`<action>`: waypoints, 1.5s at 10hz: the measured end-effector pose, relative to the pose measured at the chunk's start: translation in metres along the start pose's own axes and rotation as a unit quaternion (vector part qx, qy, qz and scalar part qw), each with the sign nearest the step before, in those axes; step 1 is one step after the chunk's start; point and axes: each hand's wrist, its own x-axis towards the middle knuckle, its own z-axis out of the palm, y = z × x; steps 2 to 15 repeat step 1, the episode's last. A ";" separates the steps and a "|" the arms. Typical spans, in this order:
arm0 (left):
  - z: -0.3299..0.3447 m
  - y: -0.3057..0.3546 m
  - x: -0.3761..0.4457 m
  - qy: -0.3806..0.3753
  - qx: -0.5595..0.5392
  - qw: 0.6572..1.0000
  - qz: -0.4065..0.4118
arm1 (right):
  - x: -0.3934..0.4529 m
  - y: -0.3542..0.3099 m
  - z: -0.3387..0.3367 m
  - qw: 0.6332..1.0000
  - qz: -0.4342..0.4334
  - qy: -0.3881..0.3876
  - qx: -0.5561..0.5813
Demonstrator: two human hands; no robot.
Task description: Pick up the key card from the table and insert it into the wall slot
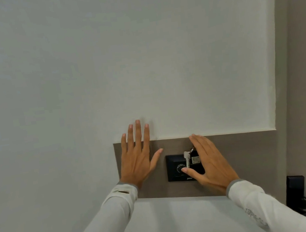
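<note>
Both hands are raised against a wall, in front of a grey-brown panel (241, 155) set below white plaster. The left hand (137, 157) lies flat with its fingers spread wide, palm on the panel's upper left part and fingertips reaching onto the white wall (140, 59); it holds nothing. The right hand (211, 162) is open too, fingers straight and close together, thumb stretched toward a black wall plate (174, 168) with a round dial. The key card (195, 160) stands in the slot on that plate, partly hidden by the right hand, with a silvery key (186, 157) hanging just beside it. A dark door lock (296, 190) shows at the far right.
</note>
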 end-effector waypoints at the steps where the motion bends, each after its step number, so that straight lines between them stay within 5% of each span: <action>1: -0.053 -0.026 0.004 0.017 0.027 0.999 -0.003 | -0.016 -0.029 -0.021 0.988 0.040 0.014 0.151; 15: -0.053 -0.026 0.004 0.017 0.027 0.999 -0.003 | -0.016 -0.029 -0.021 0.988 0.040 0.014 0.151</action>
